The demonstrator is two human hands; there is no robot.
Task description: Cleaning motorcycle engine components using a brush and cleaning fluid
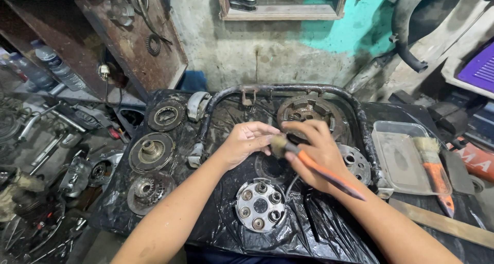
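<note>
My right hand [315, 150] grips a paintbrush with an orange handle [321, 172]; its bristles point left toward my left hand [246, 140]. The fingers of my left hand are pinched together at the brush tip, on something too small to make out. Both hands hover over a dark round clutch part [269, 167] on a black plastic sheet [216, 220]. Just below lies a silver round plate with several sockets [260, 204]. A rusty round clutch drum [306, 109] sits behind my hands.
A bent black metal tube [288, 89] frames the work area. Several greasy gears and discs [151, 152] lie at the left. A clear plastic tray [399, 161] with a second orange brush [436, 171] sits at the right. Tools and scrap fill the left floor [46, 156].
</note>
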